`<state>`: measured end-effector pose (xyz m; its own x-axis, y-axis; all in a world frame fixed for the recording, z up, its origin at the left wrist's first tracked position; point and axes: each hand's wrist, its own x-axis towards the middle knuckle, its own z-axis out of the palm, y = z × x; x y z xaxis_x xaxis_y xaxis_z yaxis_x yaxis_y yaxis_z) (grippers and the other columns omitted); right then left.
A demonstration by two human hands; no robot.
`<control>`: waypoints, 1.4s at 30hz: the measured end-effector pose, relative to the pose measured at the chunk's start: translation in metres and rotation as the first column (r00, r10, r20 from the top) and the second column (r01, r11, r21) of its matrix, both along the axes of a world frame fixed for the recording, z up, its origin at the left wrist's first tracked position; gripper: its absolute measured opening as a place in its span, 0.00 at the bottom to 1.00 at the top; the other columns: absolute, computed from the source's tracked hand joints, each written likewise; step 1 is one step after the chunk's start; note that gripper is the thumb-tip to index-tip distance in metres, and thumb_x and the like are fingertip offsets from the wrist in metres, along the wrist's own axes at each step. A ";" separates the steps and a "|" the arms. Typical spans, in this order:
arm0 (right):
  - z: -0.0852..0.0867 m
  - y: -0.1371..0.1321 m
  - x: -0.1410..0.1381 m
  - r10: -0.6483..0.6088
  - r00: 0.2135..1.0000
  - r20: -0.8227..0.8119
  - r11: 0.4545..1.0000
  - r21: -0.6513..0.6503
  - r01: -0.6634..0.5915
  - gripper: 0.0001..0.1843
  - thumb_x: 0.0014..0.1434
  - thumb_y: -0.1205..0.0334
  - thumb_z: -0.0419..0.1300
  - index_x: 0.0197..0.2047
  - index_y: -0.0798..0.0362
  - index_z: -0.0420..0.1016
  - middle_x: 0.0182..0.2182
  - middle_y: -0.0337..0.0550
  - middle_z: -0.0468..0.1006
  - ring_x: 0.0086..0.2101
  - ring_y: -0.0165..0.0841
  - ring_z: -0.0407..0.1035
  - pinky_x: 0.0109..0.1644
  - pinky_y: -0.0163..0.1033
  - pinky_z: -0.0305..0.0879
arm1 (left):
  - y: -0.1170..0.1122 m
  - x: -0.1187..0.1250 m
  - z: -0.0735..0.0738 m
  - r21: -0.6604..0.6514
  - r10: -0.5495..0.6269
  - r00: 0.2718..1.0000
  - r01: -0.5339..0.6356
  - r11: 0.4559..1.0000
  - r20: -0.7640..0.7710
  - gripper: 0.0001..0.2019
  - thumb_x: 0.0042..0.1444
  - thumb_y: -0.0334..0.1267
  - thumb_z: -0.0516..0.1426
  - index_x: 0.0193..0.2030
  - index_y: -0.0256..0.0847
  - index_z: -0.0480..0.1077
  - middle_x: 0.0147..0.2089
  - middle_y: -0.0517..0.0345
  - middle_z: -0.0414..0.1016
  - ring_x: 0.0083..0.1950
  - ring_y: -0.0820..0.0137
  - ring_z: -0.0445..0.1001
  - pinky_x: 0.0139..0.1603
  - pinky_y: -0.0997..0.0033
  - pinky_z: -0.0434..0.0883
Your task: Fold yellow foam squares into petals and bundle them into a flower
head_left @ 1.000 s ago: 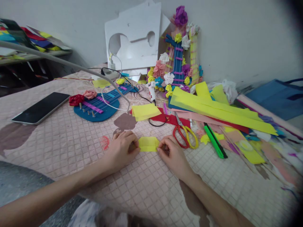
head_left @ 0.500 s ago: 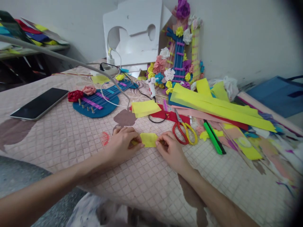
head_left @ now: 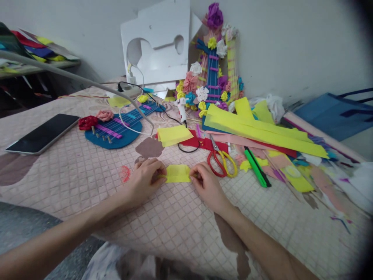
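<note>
A small piece of yellow crepe paper (head_left: 178,173) is stretched low over the tablecloth between my two hands. My left hand (head_left: 149,177) pinches its left end, fingers curled. At the opposite end, my right hand (head_left: 204,181) grips the paper between thumb and fingers. Just beyond lies a folded yellow sheet (head_left: 174,135) on a red strip (head_left: 208,144). Scissors (head_left: 222,163) with one red and one yellow handle rest past my right hand, beside a green box cutter (head_left: 257,167). The paper ends inside my fingers are hidden.
A blue model guitar (head_left: 116,132) with paper roses lies left of centre, near a phone (head_left: 43,133). Behind are a glue gun (head_left: 182,111), a white foam board (head_left: 163,42) and flowered guitars (head_left: 213,74). Long yellow strips (head_left: 262,130) and scraps cover the right side.
My left hand has shifted slightly left, and more of the yellow paper shows between my hands. The whole view has moved a little, so the table's things appear further left.
</note>
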<state>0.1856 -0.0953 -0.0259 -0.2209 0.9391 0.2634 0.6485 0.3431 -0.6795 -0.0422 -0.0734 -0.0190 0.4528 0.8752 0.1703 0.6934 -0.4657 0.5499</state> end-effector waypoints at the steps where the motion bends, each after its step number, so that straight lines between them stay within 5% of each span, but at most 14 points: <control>1: 0.000 0.000 0.000 -0.002 1.000 -0.015 1.000 -0.002 0.002 0.08 0.54 0.74 0.52 0.34 0.52 0.64 0.34 0.41 0.66 0.35 0.33 0.64 0.36 0.38 0.62 | 0.000 0.001 0.001 -0.005 0.003 1.000 -0.003 1.000 -0.005 0.02 0.53 0.32 0.54 0.34 0.40 0.66 0.37 0.58 0.71 0.39 0.67 0.68 0.43 0.63 0.61; 9: -0.002 -0.001 -0.004 -0.051 0.999 -0.004 0.999 -0.019 0.051 0.05 0.55 0.69 0.55 0.35 0.52 0.63 0.34 0.42 0.66 0.35 0.34 0.64 0.37 0.39 0.64 | 0.001 0.034 0.014 0.202 0.030 0.989 0.001 0.979 -0.147 0.05 0.56 0.37 0.55 0.39 0.41 0.65 0.42 0.55 0.69 0.45 0.61 0.65 0.43 0.60 0.58; 16: -0.002 0.000 0.000 -0.038 0.993 -0.109 0.999 -0.019 0.036 0.05 0.55 0.70 0.54 0.35 0.52 0.63 0.33 0.41 0.66 0.32 0.31 0.64 0.34 0.36 0.64 | 0.008 0.033 0.012 0.191 0.027 0.982 0.010 0.981 -0.189 0.09 0.55 0.39 0.58 0.41 0.42 0.65 0.45 0.54 0.70 0.46 0.59 0.65 0.43 0.59 0.59; 20: -0.005 0.002 0.007 -0.081 0.971 -0.223 0.997 -0.004 0.082 0.02 0.57 0.67 0.53 0.35 0.52 0.64 0.31 0.39 0.67 0.30 0.30 0.64 0.33 0.35 0.63 | 0.029 0.036 0.021 0.063 -0.031 0.996 0.037 0.997 -0.087 0.08 0.55 0.36 0.57 0.42 0.39 0.67 0.44 0.52 0.72 0.45 0.62 0.68 0.43 0.64 0.63; 23: -0.006 0.003 0.010 -0.089 0.957 -0.276 0.995 0.020 0.098 0.02 0.57 0.67 0.53 0.36 0.51 0.64 0.32 0.39 0.68 0.32 0.31 0.65 0.34 0.35 0.63 | 0.048 0.049 0.024 -0.131 -0.175 0.984 0.168 0.977 -0.046 0.09 0.51 0.33 0.58 0.40 0.37 0.69 0.37 0.55 0.73 0.37 0.68 0.70 0.36 0.71 0.64; 29: -0.002 0.001 0.011 -0.069 0.959 -0.275 0.995 0.056 0.087 0.04 0.58 0.68 0.53 0.37 0.51 0.65 0.33 0.40 0.69 0.33 0.31 0.66 0.36 0.36 0.64 | 0.066 0.065 0.026 -0.221 -0.262 0.965 0.251 0.942 -0.020 0.04 0.40 0.32 0.61 0.24 0.38 0.68 0.26 0.62 0.70 0.29 0.72 0.67 0.28 0.75 0.60; 37: 0.001 -0.001 0.010 -0.052 0.971 -0.233 0.988 0.129 0.084 0.07 0.57 0.70 0.53 0.39 0.52 0.66 0.34 0.41 0.68 0.32 0.31 0.65 0.35 0.36 0.65 | 0.071 0.030 0.015 -0.281 0.048 0.993 -0.015 0.959 0.109 0.08 0.48 0.34 0.53 0.37 0.38 0.64 0.31 0.59 0.71 0.27 0.72 0.71 0.24 0.76 0.65; 42: 0.010 -0.007 0.006 0.050 0.996 -0.070 0.965 0.262 -0.030 0.06 0.58 0.70 0.53 0.38 0.52 0.65 0.34 0.43 0.69 0.33 0.31 0.64 0.35 0.36 0.65 | 0.050 0.022 0.010 -0.458 0.169 0.944 -0.022 0.889 0.283 0.08 0.48 0.35 0.53 0.37 0.38 0.66 0.36 0.56 0.73 0.30 0.71 0.75 0.30 0.71 0.72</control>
